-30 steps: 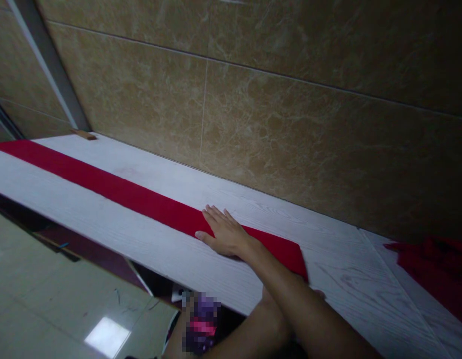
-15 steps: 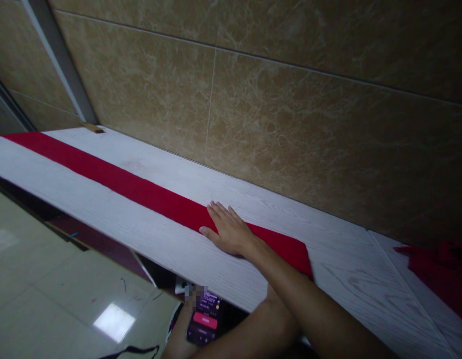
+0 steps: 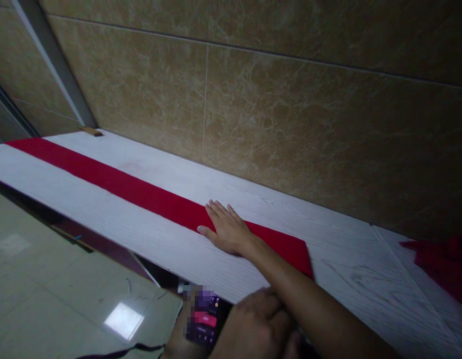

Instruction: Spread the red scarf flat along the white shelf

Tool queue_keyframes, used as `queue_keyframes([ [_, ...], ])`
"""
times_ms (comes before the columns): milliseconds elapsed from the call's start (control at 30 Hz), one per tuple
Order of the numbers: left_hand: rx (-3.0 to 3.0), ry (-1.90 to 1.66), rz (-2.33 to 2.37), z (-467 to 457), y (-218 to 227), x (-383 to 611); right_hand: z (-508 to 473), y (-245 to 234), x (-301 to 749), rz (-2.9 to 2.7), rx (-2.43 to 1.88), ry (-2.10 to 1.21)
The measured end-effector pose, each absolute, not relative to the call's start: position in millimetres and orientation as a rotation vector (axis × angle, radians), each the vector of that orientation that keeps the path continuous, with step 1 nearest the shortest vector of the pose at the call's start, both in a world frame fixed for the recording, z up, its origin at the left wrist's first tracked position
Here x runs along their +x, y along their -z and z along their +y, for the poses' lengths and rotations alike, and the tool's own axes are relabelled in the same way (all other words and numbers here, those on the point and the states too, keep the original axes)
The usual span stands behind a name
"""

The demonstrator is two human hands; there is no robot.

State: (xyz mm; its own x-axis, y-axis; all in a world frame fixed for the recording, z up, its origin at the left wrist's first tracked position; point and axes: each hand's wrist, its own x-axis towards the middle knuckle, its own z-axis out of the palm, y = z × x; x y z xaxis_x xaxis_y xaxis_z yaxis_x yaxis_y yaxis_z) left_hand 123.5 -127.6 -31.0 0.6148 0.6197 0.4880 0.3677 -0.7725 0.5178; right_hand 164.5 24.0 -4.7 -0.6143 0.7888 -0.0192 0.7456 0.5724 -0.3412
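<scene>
A long red strip of cloth [image 3: 141,192] lies lengthwise on a white wood-grain table [image 3: 103,219]. My right hand [image 3: 225,229] rests flat on the strip near its right end, fingers stretched out and together, palm down. My right forearm reaches in from the lower right. Below the table's front edge, my left hand [image 3: 249,319] is closed round a phone [image 3: 203,319] with a lit screen. Part of that hand is hidden under my right arm.
A brown marble-tiled wall [image 3: 290,124] rises right behind the table. More red cloth [image 3: 443,264] lies bunched at the far right. A small wooden block [image 3: 90,131] sits at the table's back left corner. Glossy floor tiles [image 3: 66,309] lie below left.
My right hand stays flat on the red strip. My left hand with the phone has come up slightly towards the table edge. The view shifted a little.
</scene>
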Motion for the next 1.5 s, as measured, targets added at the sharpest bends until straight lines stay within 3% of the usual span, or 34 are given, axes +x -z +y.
queue_keyframes([
  [100, 2.162, -1.306, 0.924, -120.2, 16.6, 100.5, 25.4, 0.3, 164.0, -2.667, -1.322, -0.492],
  [267, 2.054, -1.590, 1.291, -58.3, -32.4, 61.4, 16.2, -19.2, 182.2, -2.649, -1.332, -0.423],
  [433, 2.223, -1.089, 1.524, 4.5, -31.2, 61.5, -10.1, -26.4, 233.5, -2.468, -1.601, -0.398],
  [633, 2.599, -0.377, 1.418, 14.7, 2.8, 57.4, -36.2, -18.9, 291.7, -2.372, -2.007, -0.365],
  [1500, 2.673, -0.448, 1.400, 14.4, 24.5, 10.2, -42.5, 14.7, 314.5, -2.196, -1.867, -0.396],
])
